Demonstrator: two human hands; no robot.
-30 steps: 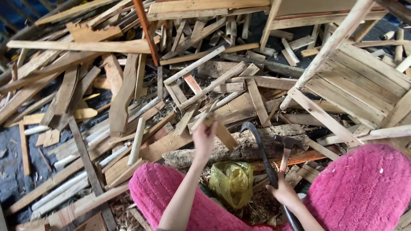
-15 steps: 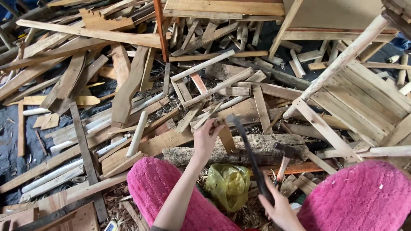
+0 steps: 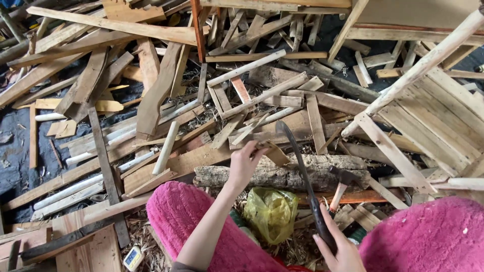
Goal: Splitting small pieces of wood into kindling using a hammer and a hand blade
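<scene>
While the left hand [image 3: 245, 163] pinches a small flat piece of wood [image 3: 274, 152] by its near end, that piece stands tilted on top of the rough log [image 3: 282, 176] that lies crosswise in front of the person's knees. The fingers are closed on the wood, thumb against fingertips. Just right of it, the long curved blade of a machete [image 3: 298, 166] is raised over the log, its tip near the held piece but not clearly touching it. The right hand [image 3: 340, 249] is wrapped around the machete's dark handle in a firm grip at the lower edge of the view.

A hammer [image 3: 340, 184] with a wooden handle lies against the log's right end. Between the knees, clad in pink fleece trousers [image 3: 186, 216], sits a crumpled yellow plastic bag [image 3: 271, 211] on straw and shavings. Beyond the log spreads a heap of scrap planks and slats [image 3: 166, 95] over a dark sheet, with a slatted wooden frame [image 3: 433, 116] to the right. A small white device [image 3: 132, 258] lies near the left knee.
</scene>
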